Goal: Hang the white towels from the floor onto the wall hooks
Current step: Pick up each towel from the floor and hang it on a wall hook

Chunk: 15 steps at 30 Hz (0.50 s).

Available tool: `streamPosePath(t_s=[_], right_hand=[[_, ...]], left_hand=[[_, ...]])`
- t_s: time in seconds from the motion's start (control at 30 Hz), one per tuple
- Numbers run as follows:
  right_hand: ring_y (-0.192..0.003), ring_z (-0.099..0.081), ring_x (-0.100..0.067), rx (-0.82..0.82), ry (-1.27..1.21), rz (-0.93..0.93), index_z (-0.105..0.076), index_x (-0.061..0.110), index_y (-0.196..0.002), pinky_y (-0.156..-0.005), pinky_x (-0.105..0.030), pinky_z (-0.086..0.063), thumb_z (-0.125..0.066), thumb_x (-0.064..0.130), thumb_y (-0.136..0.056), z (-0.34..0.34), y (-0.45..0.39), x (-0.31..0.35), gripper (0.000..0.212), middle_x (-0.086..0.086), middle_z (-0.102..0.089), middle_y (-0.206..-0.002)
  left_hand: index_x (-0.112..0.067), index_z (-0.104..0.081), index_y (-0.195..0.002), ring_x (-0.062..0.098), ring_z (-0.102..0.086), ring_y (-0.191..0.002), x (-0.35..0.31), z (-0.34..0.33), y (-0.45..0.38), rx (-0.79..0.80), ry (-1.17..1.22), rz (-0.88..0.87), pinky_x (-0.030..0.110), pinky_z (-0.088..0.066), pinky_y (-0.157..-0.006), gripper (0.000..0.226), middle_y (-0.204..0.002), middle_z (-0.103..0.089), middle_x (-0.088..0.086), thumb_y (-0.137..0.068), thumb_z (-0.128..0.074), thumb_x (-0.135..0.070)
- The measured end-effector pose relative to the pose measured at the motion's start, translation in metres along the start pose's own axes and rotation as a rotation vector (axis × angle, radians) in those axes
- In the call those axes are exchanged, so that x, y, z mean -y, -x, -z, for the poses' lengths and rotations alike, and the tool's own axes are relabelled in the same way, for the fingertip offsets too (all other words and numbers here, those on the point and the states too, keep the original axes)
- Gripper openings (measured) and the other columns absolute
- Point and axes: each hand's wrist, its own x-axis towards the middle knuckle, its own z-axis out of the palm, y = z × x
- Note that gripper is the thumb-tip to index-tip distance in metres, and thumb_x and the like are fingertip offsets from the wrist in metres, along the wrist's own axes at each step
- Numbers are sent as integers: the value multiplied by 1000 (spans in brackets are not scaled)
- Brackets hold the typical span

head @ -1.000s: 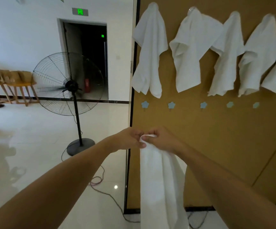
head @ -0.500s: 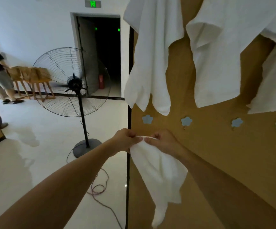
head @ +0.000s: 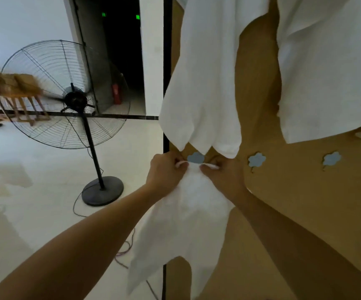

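A white towel [head: 188, 215] hangs limp and rumpled from both hands, its lower edge split into two uneven drooping tails, its top edge stretched as a narrow band between the two grips. The left hand [head: 164, 176] pinches one end of that band and the right hand [head: 222, 180] pinches the other, each grip clamped on the cloth, holding the top edge just below the leftmost blue flower-shaped hook [head: 195, 157] on the brown board [head: 294, 202]. Half a second ago the hands were lower, well under the hook row, and the towel swung out to the right; now they have risen to the hook and the cloth hangs straighter. Two more blue hooks [head: 257, 159] sit further right along the same row. Above, hung towels [head: 205, 83] drape down, the nearest one's hem touching the leftmost hook. To the left stretches a pale glossy floor [head: 34, 191] with a standing fan [head: 67, 96], its cable trailing, wooden stools [head: 8, 96] against the white wall, and a dark doorway [head: 121, 57].
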Motion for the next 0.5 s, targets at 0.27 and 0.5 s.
streamPosePath(t_s=[0.27,0.5], right_hand=[[-65,-58,-15,-36,-28,-40,-63,14,-80,-63,-26,-46,-71,12,-87,-32,27,-13,11,0,-63,-68],[-72,-64,-24,-164,88,123,-75,8,-106,-65,-37,-53,-57,17,-96,-54,63,-16,23,-9,-70,-84]], left_hand=[[-23,-73,-105,13,-67,-78,24,-45,27,-84,75,-225,9,-42,-75,19,-89,-74,-1,-91,-61,-27],[-25,-64,-125,4,-55,-97,31,-64,53,-139,171,-127,1,-33,-87,30,-109,-68,-1,-96,-55,-26]])
